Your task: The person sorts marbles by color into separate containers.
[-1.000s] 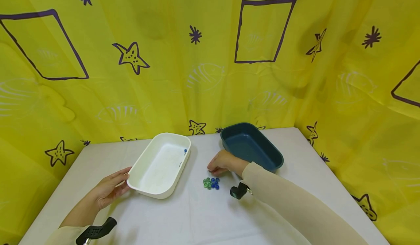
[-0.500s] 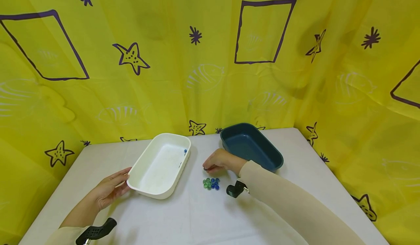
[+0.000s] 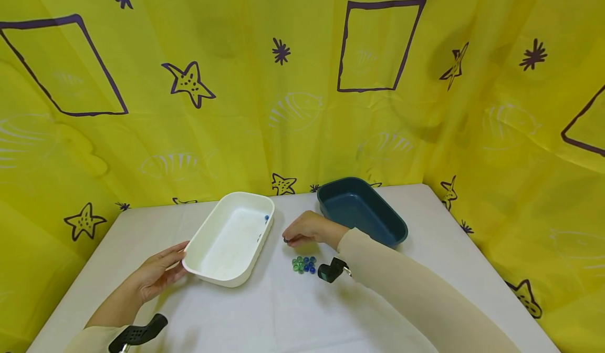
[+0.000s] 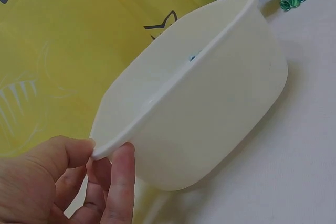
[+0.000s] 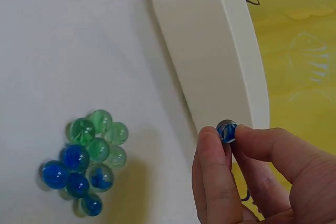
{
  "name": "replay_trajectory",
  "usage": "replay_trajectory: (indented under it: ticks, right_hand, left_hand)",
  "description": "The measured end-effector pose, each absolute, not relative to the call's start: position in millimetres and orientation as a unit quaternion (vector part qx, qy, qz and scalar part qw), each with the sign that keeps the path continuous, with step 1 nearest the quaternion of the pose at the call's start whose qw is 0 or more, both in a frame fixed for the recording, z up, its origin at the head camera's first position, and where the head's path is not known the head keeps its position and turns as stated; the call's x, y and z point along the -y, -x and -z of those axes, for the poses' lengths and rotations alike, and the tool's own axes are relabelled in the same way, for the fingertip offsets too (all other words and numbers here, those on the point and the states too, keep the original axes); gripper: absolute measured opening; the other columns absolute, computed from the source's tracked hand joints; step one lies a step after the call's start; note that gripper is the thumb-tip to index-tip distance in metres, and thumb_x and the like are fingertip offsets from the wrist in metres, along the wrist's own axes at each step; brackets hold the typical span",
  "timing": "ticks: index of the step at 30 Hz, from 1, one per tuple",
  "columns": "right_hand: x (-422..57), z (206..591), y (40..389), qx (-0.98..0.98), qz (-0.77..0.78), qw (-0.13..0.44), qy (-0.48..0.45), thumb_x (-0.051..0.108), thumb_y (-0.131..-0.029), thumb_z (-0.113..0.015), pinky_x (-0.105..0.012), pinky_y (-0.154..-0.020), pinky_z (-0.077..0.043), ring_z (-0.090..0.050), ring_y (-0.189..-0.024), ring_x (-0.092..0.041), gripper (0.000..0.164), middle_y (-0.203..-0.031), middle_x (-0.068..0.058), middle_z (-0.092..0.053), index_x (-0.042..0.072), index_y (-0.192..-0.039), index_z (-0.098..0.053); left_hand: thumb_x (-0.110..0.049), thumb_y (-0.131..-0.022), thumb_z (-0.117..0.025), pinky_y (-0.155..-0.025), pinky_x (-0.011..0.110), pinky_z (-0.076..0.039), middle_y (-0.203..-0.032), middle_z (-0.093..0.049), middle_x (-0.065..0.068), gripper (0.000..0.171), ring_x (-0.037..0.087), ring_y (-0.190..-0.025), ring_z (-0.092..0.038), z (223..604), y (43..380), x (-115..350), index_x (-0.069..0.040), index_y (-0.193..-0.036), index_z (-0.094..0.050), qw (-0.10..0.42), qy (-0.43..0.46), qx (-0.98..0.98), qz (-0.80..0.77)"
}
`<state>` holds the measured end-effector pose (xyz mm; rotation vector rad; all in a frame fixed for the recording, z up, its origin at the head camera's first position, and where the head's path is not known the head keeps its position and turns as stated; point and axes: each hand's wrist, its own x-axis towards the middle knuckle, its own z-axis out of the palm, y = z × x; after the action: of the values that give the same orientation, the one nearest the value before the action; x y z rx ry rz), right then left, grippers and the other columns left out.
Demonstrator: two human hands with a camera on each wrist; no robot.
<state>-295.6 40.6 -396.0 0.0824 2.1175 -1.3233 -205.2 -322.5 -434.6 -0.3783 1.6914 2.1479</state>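
A blue marble (image 5: 227, 131) is pinched between the thumb and fingertips of my right hand (image 3: 307, 229), raised above the table between the two tubs. With thumb and fingers my left hand (image 3: 160, 271) grips the near left corner of a white tub (image 4: 210, 108). Inside that tub, a blue marble (image 3: 267, 218) lies by the right wall. On the cloth, just in front of my right hand, sits a cluster of green marbles (image 5: 98, 149) and blue marbles (image 5: 74, 157), touching one another.
A dark teal tub (image 3: 364, 208) stands at the back right, partly behind my right forearm. White cloth (image 3: 236, 321) covers the table. A yellow patterned curtain (image 3: 227, 132) hangs along the back and sides.
My right hand has moved left with the marble, away from the teal tub and toward the white tub. My left hand and the white tub have stayed in place.
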Motion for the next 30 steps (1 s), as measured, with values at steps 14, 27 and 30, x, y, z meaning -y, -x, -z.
replay_trajectory:
  ticks: [14, 27, 30]
  right_hand:
    - [-12, 379, 294, -0.769, 0.553, 0.321, 0.005, -0.002, -0.087, -0.07, -0.023, -0.068, -0.06, -0.066, -0.066, -0.013, 0.016, -0.081, -0.009, -0.072, -0.008, -0.102, -0.072]
    - [5, 376, 292, -0.739, 0.585, 0.332, 0.019, -0.004, -0.088, -0.068, -0.029, -0.079, -0.06, -0.065, -0.065, -0.013, 0.019, -0.086, -0.013, -0.072, -0.012, -0.106, -0.07]
    - [9, 376, 291, -0.733, 0.591, 0.336, 0.019, -0.004, -0.088, -0.067, -0.028, -0.077, -0.061, -0.065, -0.064, -0.013, 0.02, -0.086, -0.013, -0.072, -0.012, -0.106, -0.069]
  left_hand:
    - [-0.014, -0.1, -0.057, -0.082, 0.022, -0.058, -0.098, -0.066, -0.009, 0.028, 0.008, -0.087, -0.065, 436, 206, 324, -0.033, -0.091, -0.076, 0.191, 0.135, -0.603, -0.763]
    - [-0.014, -0.101, -0.056, -0.082, 0.023, -0.059, -0.098, -0.066, -0.008, 0.028, 0.009, -0.088, -0.066, 434, 205, 323, -0.032, -0.091, -0.075, 0.194, 0.129, -0.594, -0.77]
    - [-0.013, -0.101, -0.056, -0.082, 0.023, -0.059, -0.098, -0.066, -0.008, 0.028, 0.009, -0.088, -0.066, 434, 204, 323, -0.032, -0.092, -0.075, 0.195, 0.125, -0.593, -0.771]
